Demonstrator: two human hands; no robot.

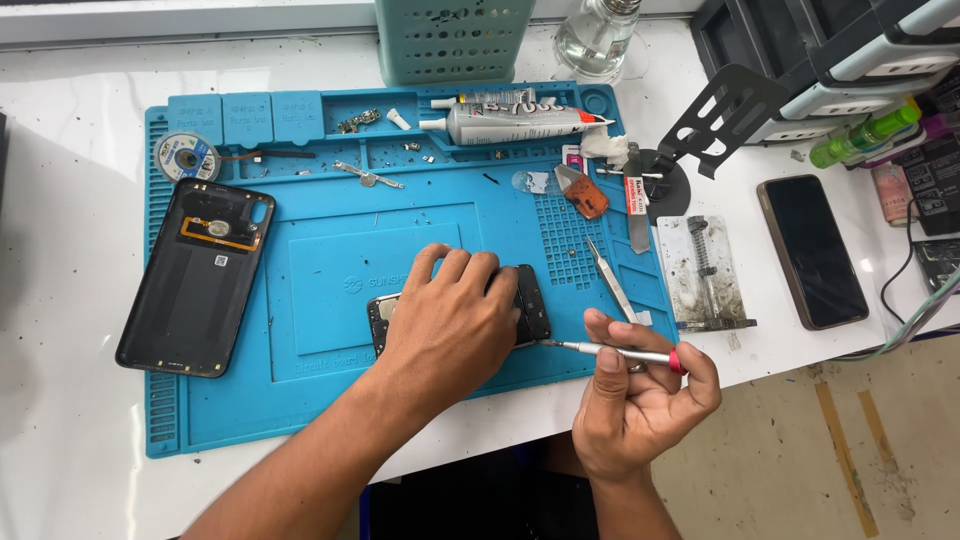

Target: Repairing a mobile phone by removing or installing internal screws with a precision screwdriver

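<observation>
Head view, left to right: a detached black back cover [195, 277] lies on the blue mat [330, 400]. The left hand [450, 320] presses flat, fingers spread, on the opened phone [530, 305] at mat centre, likely light, stiff and fragile, best steadied by its edges. The right hand [640, 395] pinches a slim screwdriver [615, 352], its tip at the phone's right edge. Tweezers [612, 280] lie beside it.

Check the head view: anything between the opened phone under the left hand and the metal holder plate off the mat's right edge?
Yes, in the head view: tweezers lie on the blue mat between the phone and the metal holder.
</observation>
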